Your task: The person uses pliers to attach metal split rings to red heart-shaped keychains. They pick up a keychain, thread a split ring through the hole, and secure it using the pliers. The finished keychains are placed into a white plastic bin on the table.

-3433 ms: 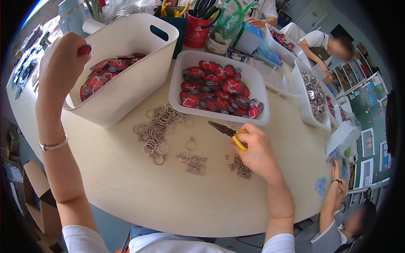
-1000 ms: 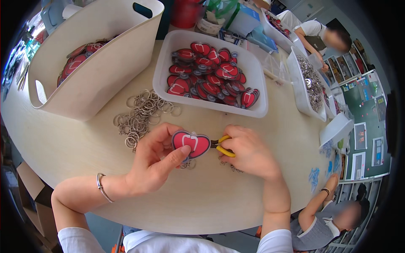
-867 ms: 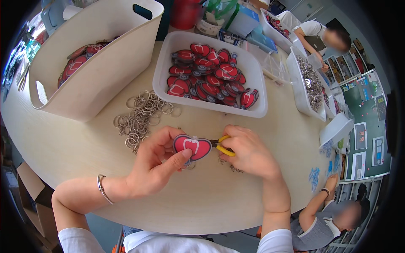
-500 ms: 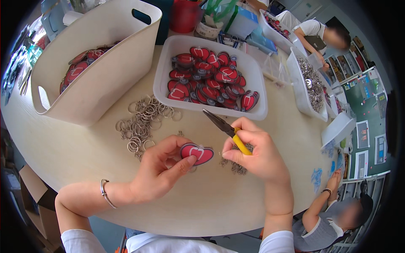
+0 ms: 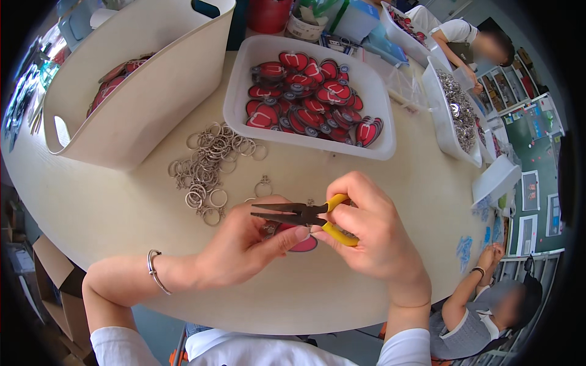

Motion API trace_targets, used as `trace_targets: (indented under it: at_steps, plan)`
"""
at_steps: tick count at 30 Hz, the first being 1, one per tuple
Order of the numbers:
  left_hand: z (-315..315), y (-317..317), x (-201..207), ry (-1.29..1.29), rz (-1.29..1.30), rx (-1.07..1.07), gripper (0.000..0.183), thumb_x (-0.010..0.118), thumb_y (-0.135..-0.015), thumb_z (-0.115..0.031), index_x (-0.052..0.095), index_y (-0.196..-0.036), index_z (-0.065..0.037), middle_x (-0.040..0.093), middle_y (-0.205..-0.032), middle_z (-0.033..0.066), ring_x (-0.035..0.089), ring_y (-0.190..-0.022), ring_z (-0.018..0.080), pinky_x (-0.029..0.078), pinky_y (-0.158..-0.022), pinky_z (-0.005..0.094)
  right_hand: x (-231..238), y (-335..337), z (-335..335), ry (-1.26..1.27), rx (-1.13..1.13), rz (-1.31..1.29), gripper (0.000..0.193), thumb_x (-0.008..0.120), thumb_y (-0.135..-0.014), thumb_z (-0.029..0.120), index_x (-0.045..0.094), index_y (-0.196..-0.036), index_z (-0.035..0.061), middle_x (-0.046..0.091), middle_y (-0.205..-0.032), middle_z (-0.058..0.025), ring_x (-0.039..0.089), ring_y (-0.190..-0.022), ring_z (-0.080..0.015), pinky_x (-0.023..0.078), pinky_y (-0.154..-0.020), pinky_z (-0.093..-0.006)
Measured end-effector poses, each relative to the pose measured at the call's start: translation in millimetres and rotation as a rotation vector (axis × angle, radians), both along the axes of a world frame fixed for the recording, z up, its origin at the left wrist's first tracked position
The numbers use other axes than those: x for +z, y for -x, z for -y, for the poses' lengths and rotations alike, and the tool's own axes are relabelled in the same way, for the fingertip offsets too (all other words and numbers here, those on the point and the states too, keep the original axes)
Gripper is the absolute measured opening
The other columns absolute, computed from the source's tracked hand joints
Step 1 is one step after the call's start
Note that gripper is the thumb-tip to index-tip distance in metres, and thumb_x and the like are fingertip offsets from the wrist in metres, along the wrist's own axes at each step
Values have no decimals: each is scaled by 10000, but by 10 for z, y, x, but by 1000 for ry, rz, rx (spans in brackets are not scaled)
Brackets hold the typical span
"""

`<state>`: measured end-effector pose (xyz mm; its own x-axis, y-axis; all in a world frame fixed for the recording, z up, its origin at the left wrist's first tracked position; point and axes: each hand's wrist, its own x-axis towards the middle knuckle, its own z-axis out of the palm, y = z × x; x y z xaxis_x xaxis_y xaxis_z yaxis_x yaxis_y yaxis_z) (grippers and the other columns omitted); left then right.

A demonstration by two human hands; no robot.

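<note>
My left hand point(image 5: 247, 244) pinches a red flip-flop-shaped charm point(image 5: 306, 245) with a dark rim, partly hidden behind my thumb and the pliers. Held in my right hand point(image 5: 378, 238) are long-nose pliers point(image 5: 303, 213) with yellow handles. Their dark jaws are parted and point left, across my left fingers above the charm. Between the tips of my right thumb and finger there seems to be a tiny metal piece point(image 5: 313, 230), right beside the charm's upper edge. Its exact shape is too small to make out.
Split key rings point(image 5: 213, 165) lie heaped at left, with a loose ring point(image 5: 264, 188) nearby. Beyond stands a white tray point(image 5: 386, 145) of red charms, beside a tall white bin point(image 5: 165, 110). A tray of metal parts point(image 5: 455, 116) and two other people are at right.
My right hand has brought the pliers down and turned them leftward over the charm, their jaws now parted. The two hands have come together. The charm is now more covered.
</note>
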<state>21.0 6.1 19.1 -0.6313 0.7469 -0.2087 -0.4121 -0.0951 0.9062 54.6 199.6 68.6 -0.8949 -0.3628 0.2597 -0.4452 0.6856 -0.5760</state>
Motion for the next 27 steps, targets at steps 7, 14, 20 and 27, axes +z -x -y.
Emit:
trace_targets:
  at_steps: [7,14,20,27]
  plan:
    - [18,-91,-14,-128,-82,223,164,572,-932,-115,535,-1008,25,582,-896,45,588,-822,84,531,-686,228,-15,-55,107,234,-146,68,190,757,-701,-21,591,-791,-41,510,-913,-96,572,-714,-183,482,-606,-289]
    - [6,-113,-54,-159,-152,280,131,584,-919,-75,548,-993,29,585,-902,47,585,-820,84,521,-686,227,-129,-111,207,353,-215,73,158,753,-764,62,620,-801,-15,473,-963,-67,502,-771,-128,436,-650,-244]
    - [-2,-70,-75,-93,-312,345,98,641,-864,-18,601,-944,22,611,-900,58,609,-800,111,515,-682,243,43,-59,104,301,-199,277,108,700,-798,30,605,-819,-18,478,-935,-92,545,-781,-191,466,-681,-299]
    - [42,-17,-17,41,-567,270,183,705,-770,63,619,-927,22,605,-923,86,613,-802,135,533,-690,238,5,-63,100,295,-166,333,120,696,-801,32,595,-818,-31,482,-934,-88,552,-769,-210,469,-680,-315]
